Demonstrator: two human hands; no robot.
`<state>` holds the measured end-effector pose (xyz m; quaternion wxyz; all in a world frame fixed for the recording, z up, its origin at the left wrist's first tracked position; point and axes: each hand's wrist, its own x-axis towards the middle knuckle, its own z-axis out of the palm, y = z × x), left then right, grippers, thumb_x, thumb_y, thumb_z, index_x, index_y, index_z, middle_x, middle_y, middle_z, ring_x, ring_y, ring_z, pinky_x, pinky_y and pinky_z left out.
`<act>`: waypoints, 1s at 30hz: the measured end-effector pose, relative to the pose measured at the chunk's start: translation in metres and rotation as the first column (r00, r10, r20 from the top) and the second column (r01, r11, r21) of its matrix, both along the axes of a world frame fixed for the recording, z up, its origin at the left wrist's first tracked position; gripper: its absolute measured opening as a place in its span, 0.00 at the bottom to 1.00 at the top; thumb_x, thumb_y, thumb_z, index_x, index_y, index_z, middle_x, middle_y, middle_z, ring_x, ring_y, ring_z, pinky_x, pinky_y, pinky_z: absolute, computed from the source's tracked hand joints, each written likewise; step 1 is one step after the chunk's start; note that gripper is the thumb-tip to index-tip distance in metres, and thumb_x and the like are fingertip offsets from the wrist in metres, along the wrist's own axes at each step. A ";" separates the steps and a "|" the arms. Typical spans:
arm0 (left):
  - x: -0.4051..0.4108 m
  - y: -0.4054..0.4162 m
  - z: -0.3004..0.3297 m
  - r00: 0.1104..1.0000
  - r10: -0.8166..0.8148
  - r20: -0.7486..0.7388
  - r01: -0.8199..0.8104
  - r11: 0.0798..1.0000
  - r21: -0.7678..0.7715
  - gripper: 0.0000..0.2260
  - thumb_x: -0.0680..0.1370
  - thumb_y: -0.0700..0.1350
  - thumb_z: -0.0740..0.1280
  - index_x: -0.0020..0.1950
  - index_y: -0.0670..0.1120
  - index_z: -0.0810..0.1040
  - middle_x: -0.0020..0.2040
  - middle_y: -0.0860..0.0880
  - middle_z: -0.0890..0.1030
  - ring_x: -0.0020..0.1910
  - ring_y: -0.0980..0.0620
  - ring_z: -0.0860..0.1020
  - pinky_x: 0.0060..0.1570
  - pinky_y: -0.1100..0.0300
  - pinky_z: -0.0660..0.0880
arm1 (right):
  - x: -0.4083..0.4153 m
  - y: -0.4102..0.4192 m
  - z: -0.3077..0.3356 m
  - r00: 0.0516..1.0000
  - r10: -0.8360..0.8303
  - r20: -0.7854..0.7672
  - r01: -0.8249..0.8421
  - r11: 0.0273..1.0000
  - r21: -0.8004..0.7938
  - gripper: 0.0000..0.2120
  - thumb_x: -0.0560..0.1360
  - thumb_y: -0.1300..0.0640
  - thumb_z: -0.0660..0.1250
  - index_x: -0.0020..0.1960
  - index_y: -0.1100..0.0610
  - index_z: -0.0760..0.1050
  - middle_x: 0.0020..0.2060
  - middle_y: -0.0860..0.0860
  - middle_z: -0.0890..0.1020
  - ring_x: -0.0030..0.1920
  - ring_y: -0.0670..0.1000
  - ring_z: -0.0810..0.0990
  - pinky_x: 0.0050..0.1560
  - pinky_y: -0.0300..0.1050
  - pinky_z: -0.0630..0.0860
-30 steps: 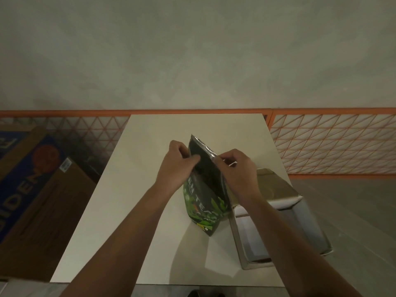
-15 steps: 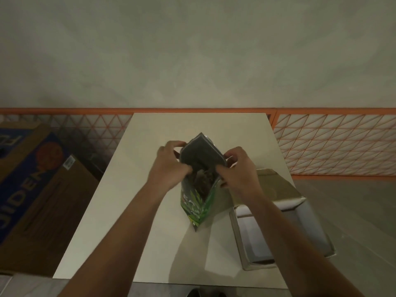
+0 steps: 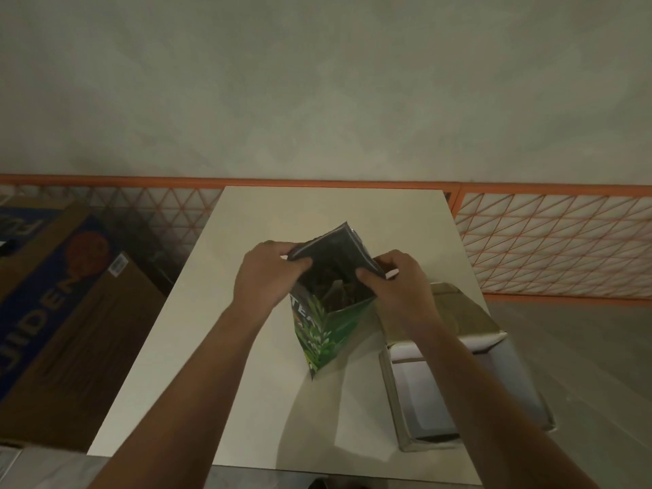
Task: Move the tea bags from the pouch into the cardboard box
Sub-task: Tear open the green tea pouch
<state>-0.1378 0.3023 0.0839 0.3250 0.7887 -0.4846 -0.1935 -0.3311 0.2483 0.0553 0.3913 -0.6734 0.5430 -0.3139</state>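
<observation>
Green tea pouch (image 3: 319, 333): upright on white worktop (image 3: 197, 347), mouth spread open, dark contents visible inside. Left hand (image 3: 264, 280) pinches left rim; right hand (image 3: 398, 287) pinches right rim. Cardboard box (image 3: 455, 390): open, just right of pouch, at the worktop's right edge.

Pale wall (image 3: 317, 82), orange mesh fence (image 3: 550, 241), white table (image 3: 218, 347).

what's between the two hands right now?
Head view: the pouch's open mouth. Left hand and right hand each grip a rim, spreading it.
</observation>
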 end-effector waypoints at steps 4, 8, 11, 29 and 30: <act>-0.004 -0.006 -0.002 0.997 0.035 0.075 -0.029 0.997 -0.076 0.14 0.81 0.53 0.69 0.52 0.45 0.88 0.42 0.46 0.87 0.42 0.48 0.83 0.48 0.53 0.79 | 0.002 0.000 0.006 0.998 -0.031 -0.059 0.025 0.995 -0.100 0.08 0.77 0.48 0.67 0.46 0.51 0.74 0.37 0.41 0.76 0.37 0.43 0.76 0.35 0.30 0.68; 0.003 -0.007 -0.001 0.976 0.136 0.167 -0.089 0.961 -0.264 0.13 0.82 0.52 0.67 0.57 0.47 0.87 0.47 0.46 0.88 0.46 0.46 0.84 0.51 0.52 0.80 | -0.004 -0.002 0.008 0.995 -0.090 -0.047 0.080 0.979 -0.187 0.06 0.78 0.51 0.66 0.45 0.52 0.73 0.36 0.41 0.76 0.36 0.44 0.76 0.34 0.32 0.69; 0.002 -0.007 0.002 0.973 0.162 0.166 -0.088 0.920 -0.382 0.12 0.82 0.54 0.67 0.57 0.51 0.87 0.44 0.47 0.88 0.43 0.47 0.84 0.46 0.52 0.80 | -0.004 0.003 0.003 0.989 -0.148 0.016 0.147 0.953 -0.266 0.07 0.78 0.51 0.66 0.44 0.53 0.72 0.35 0.45 0.76 0.35 0.45 0.76 0.33 0.35 0.70; -0.015 0.010 -0.046 0.992 0.128 0.000 -0.115 0.891 -0.440 0.09 0.77 0.49 0.75 0.54 0.47 0.88 0.43 0.49 0.81 0.39 0.53 0.80 0.43 0.55 0.82 | -0.007 0.013 -0.035 0.984 -0.168 -0.057 0.155 0.969 -0.190 0.13 0.73 0.58 0.73 0.52 0.50 0.70 0.43 0.46 0.77 0.41 0.46 0.77 0.38 0.36 0.73; -0.015 0.008 -0.046 0.991 0.132 0.000 -0.119 0.889 -0.441 0.09 0.77 0.49 0.75 0.54 0.47 0.88 0.43 0.48 0.81 0.39 0.52 0.80 0.44 0.55 0.82 | -0.007 0.014 -0.035 0.981 -0.175 -0.078 0.147 0.950 -0.275 0.13 0.72 0.59 0.74 0.52 0.52 0.73 0.46 0.48 0.77 0.42 0.47 0.77 0.39 0.35 0.73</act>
